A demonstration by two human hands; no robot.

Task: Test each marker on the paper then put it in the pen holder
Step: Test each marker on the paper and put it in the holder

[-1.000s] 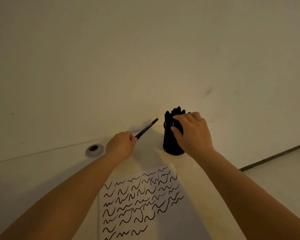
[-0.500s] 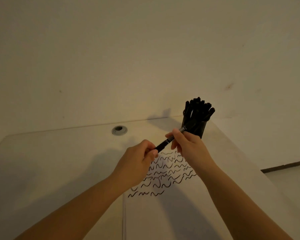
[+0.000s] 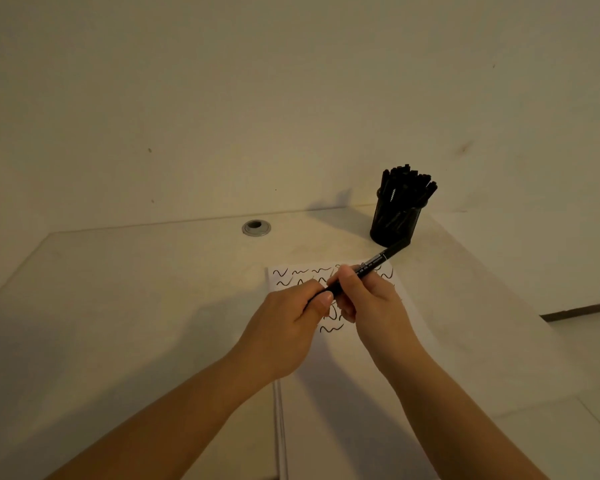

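Note:
Both hands hold one black marker (image 3: 374, 263) above the paper (image 3: 291, 277). My right hand (image 3: 368, 299) grips its barrel, and the marker's far end points up and right toward the pen holder. My left hand (image 3: 291, 320) pinches the near end, which its fingers hide. The white paper lies on the table, covered in several black squiggles and partly hidden by my hands. The black mesh pen holder (image 3: 395, 220) stands at the table's far right, packed with several black markers.
The white table (image 3: 136, 289) meets the wall at the back and has a grey cable grommet (image 3: 256, 227) near its far edge. The table's right edge drops to the floor (image 3: 589, 327).
My right hand left the pen holder and joined my left hand on the marker. Both hands came down over the paper, and the view drew back from the holder.

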